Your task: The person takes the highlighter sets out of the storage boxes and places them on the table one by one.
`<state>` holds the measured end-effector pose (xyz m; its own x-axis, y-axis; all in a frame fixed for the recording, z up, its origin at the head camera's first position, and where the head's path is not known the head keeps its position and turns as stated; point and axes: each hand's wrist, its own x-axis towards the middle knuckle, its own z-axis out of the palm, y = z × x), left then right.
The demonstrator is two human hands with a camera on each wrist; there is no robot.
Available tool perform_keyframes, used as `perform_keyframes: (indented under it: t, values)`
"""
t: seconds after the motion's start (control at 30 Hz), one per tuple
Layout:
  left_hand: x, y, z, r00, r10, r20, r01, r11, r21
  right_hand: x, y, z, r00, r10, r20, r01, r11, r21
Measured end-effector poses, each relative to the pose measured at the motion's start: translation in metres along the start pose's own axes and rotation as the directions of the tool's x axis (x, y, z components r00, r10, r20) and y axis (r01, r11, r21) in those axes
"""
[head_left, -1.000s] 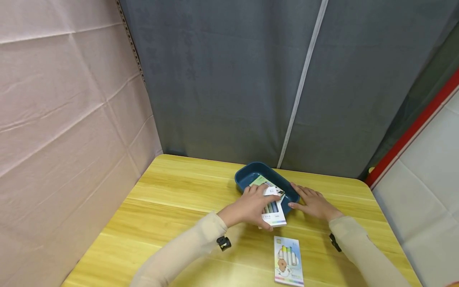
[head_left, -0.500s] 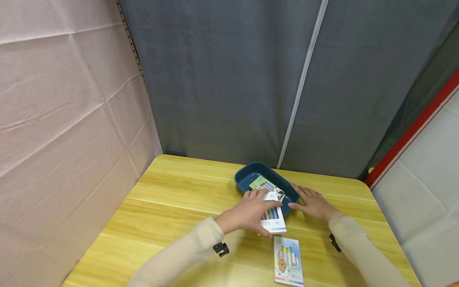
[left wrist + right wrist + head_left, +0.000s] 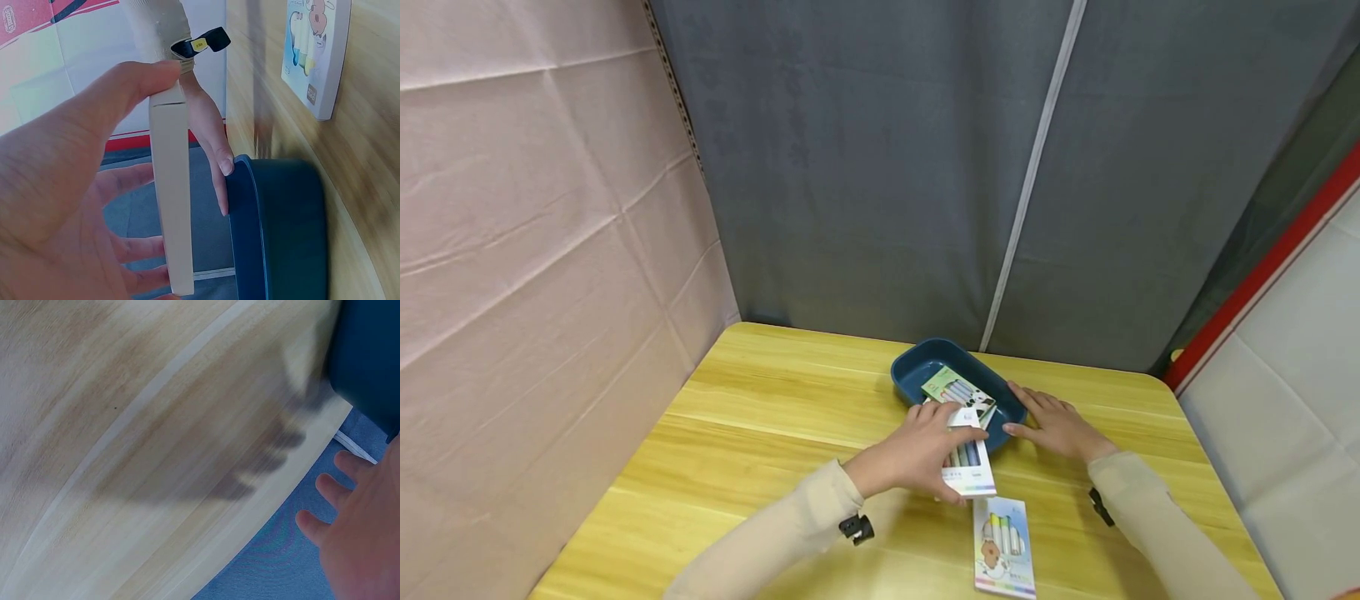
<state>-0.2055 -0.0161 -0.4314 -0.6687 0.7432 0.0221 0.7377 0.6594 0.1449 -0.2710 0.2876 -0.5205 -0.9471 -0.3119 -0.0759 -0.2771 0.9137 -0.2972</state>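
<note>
My left hand (image 3: 913, 450) grips a white box of colored markers (image 3: 970, 479) by its edges, thumb on one edge and fingers on the other. In the left wrist view, that marker box (image 3: 172, 194) appears edge-on, held above the table beside the blue tray (image 3: 290, 231). A green marker box (image 3: 958, 387) lies inside the blue tray (image 3: 916, 363), over another white piece mostly hidden beneath. My right hand (image 3: 1056, 423) rests at the tray's right end, its fingers extended along the rim. In the right wrist view, the right hand's fingers (image 3: 331, 490) are spread.
A light blue marker box (image 3: 1003, 546) with an animal drawing lies flat on the wooden table (image 3: 790, 400), nearer than the tray. Behind the table hangs a grey curtain (image 3: 865, 183). A pinkish cloth wall (image 3: 535, 250) stands left, and a white panel (image 3: 1292, 392) right.
The left hand has drawn the white marker box back toward the person, uncovering more of the green box in the tray. The right hand and tray have stayed put.
</note>
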Motion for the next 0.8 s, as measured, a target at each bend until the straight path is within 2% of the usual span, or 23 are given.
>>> perform_keyframes:
  t: [0.33, 0.8]
  values:
    - [-0.006, 0.002, 0.000, 1.000, 0.007, 0.013, -0.007, 0.999, -0.032, -0.002, -0.003, -0.002, 1.000, -0.016, -0.007, 0.016, 1.000, 0.001]
    - [-0.016, 0.002, 0.004, 0.999, 0.038, 0.004, -0.038, 0.999, -0.021, -0.005, -0.005, -0.003, 0.999, -0.027, -0.020, 0.027, 1.000, -0.004]
